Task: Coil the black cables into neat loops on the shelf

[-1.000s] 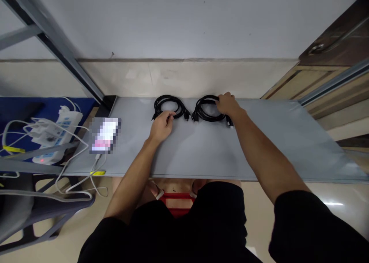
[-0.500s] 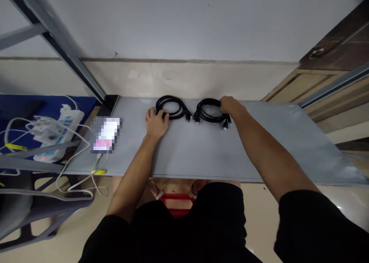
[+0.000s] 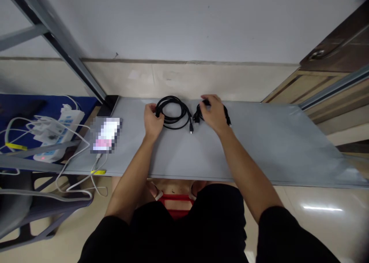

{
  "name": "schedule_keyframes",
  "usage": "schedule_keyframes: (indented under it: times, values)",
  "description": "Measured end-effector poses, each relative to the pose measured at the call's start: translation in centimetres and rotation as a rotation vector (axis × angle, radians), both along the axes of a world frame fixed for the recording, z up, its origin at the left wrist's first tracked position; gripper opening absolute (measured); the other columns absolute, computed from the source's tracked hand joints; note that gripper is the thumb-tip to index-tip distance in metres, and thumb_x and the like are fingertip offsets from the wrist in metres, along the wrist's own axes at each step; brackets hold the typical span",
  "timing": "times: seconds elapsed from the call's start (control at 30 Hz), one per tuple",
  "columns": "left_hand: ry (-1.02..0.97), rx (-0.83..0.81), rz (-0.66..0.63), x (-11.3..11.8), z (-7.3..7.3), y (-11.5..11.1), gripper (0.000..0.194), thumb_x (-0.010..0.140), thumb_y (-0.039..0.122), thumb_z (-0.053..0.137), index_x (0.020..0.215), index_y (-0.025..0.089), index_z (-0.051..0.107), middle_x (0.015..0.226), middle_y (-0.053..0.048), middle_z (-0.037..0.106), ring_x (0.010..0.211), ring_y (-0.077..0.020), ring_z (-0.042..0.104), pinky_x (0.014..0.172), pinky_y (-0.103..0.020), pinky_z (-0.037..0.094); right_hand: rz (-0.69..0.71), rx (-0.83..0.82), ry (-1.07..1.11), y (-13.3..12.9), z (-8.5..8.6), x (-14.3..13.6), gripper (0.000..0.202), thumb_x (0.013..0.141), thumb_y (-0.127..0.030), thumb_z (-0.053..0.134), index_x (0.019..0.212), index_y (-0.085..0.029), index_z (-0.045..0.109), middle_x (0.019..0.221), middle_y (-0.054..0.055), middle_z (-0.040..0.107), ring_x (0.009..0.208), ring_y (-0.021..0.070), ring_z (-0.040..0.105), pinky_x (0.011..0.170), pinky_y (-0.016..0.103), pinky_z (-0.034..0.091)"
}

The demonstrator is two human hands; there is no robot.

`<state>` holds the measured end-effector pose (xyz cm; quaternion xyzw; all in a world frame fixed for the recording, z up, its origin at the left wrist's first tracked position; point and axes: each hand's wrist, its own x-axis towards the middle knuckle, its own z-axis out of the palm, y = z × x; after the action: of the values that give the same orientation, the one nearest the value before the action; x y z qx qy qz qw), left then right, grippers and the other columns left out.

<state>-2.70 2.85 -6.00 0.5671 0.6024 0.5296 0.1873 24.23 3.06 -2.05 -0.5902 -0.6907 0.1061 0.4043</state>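
Two coiled black cables lie side by side at the back of a grey table [image 3: 259, 148]. My left hand [image 3: 152, 121] grips the left edge of the left cable coil [image 3: 174, 113], which is lifted a little, one plug end hanging at its right. My right hand [image 3: 212, 113] rests over the right cable coil [image 3: 226, 113] and covers most of it; only its edges show by the fingers.
A phone with a lit screen [image 3: 105, 134] lies at the table's left end, a white charging cord [image 3: 86, 171] running off it. A white power strip [image 3: 54, 134] with plugs sits on a blue surface further left. A wooden cabinet [image 3: 331, 82] stands at right.
My left hand has closed on the left coil and raised it slightly. My right hand slid left from the right coil's far side to lie on top of it.
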Motion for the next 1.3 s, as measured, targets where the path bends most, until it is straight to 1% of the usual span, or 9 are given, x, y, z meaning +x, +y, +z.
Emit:
schedule_keyframes:
  times: [0.2, 0.37, 0.47, 0.53, 0.67, 0.8, 0.93, 1.13, 1.3]
  values:
    - [-0.185, -0.043, -0.246, 0.9, 0.8, -0.9, 0.055, 0.086, 0.016, 0.067, 0.140, 0.022, 0.063, 0.135, -0.013, 0.071, 0.109, -0.0227, 0.079, 0.094, -0.038, 0.066, 0.234, 0.031, 0.268, -2.0, -2.9, -4.2, 0.040, 0.108, -0.052, 0.058, 0.129, -0.027, 0.081, 0.136, 0.015, 0.078, 0.131, 0.0354, 0.070, 0.122, 0.059, 0.053]
    - [-0.396, -0.110, -0.485, 1.0, 2.3, -1.9, 0.053, 0.084, 0.034, 0.081, 0.135, 0.019, 0.076, 0.126, -0.013, 0.081, 0.115, -0.0280, 0.079, 0.094, -0.040, 0.068, 0.233, 0.097, 0.256, -1.7, -4.0, -3.2, 0.034, 0.109, -0.048, 0.059, 0.117, -0.027, 0.085, 0.122, 0.012, 0.082, 0.118, 0.0310, 0.075, 0.114, 0.054, 0.059]
    - [-0.621, -0.186, -0.638, 0.9, 3.2, -2.5, 0.048, 0.089, 0.053, 0.080, 0.119, 0.017, 0.085, 0.122, -0.014, 0.085, 0.115, -0.0292, 0.081, 0.093, -0.037, 0.068, 0.239, 0.161, 0.278, -1.4, -4.4, -2.7, 0.031, 0.107, -0.048, 0.064, 0.109, -0.025, 0.085, 0.112, 0.011, 0.082, 0.108, 0.0292, 0.077, 0.105, 0.051, 0.064]
    - [-0.706, -0.205, -0.692, 0.8, 3.6, -2.8, 0.043, 0.089, 0.054, 0.080, 0.111, 0.017, 0.089, 0.124, -0.014, 0.086, 0.117, -0.0291, 0.081, 0.095, -0.036, 0.067, 0.259, 0.189, 0.319, -1.4, -4.6, -2.7, 0.030, 0.105, -0.049, 0.067, 0.106, -0.024, 0.084, 0.110, 0.011, 0.082, 0.106, 0.0288, 0.078, 0.103, 0.051, 0.065]
    - [-0.669, -0.143, -0.710, 0.9, 3.1, -2.6, 0.039, 0.081, 0.039, 0.092, 0.117, 0.022, 0.088, 0.134, -0.012, 0.084, 0.126, -0.0298, 0.079, 0.102, -0.038, 0.066, 0.328, 0.082, 0.447, -2.0, -5.0, -3.8, 0.035, 0.107, -0.057, 0.065, 0.112, -0.026, 0.080, 0.107, 0.008, 0.083, 0.097, 0.0263, 0.080, 0.096, 0.048, 0.068]
    - [-0.564, -0.035, -0.704, 1.6, 1.6, -2.0, 0.054, 0.085, 0.048, 0.092, 0.132, 0.023, 0.083, 0.143, -0.015, 0.080, 0.134, -0.0328, 0.076, 0.110, -0.044, 0.064, 0.395, -0.016, 0.585, -2.7, -5.5, -4.8, 0.042, 0.105, -0.066, 0.064, 0.118, -0.027, 0.076, 0.106, 0.007, 0.083, 0.096, 0.0259, 0.081, 0.092, 0.046, 0.072]
    - [-0.278, 0.080, -0.615, 2.6, 0.3, -1.9, 0.053, 0.095, 0.055, 0.082, 0.137, 0.023, 0.079, 0.140, -0.014, 0.080, 0.135, -0.0334, 0.074, 0.121, -0.053, 0.057, 0.432, -0.051, 0.656, -2.7, -6.0, -5.5, 0.046, 0.104, -0.069, 0.063, 0.122, -0.028, 0.073, 0.110, 0.007, 0.082, 0.100, 0.0267, 0.082, 0.092, 0.046, 0.073]
    - [-0.160, 0.037, -0.628, 3.4, -0.1, -2.7, 0.053, 0.102, 0.057, 0.074, 0.144, 0.024, 0.070, 0.117, -0.012, 0.082, 0.110, -0.0308, 0.080, 0.101, -0.049, 0.067, 0.431, -0.052, 0.547, -2.8, -6.1, -6.1, 0.044, 0.106, -0.069, 0.060, 0.121, -0.029, 0.072, 0.120, 0.008, 0.083, 0.114, 0.0280, 0.081, 0.102, 0.047, 0.069]
    - [-0.122, 0.057, -0.641, 3.0, 0.2, -2.8, 0.040, 0.100, 0.046, 0.079, 0.132, 0.022, 0.073, 0.116, -0.012, 0.081, 0.103, -0.0280, 0.079, 0.097, -0.046, 0.068, 0.426, 0.007, 0.408, -3.2, -5.1, -5.6, 0.051, 0.107, -0.074, 0.054, 0.120, -0.027, 0.072, 0.118, 0.011, 0.083, 0.111, 0.0290, 0.081, 0.099, 0.047, 0.068]
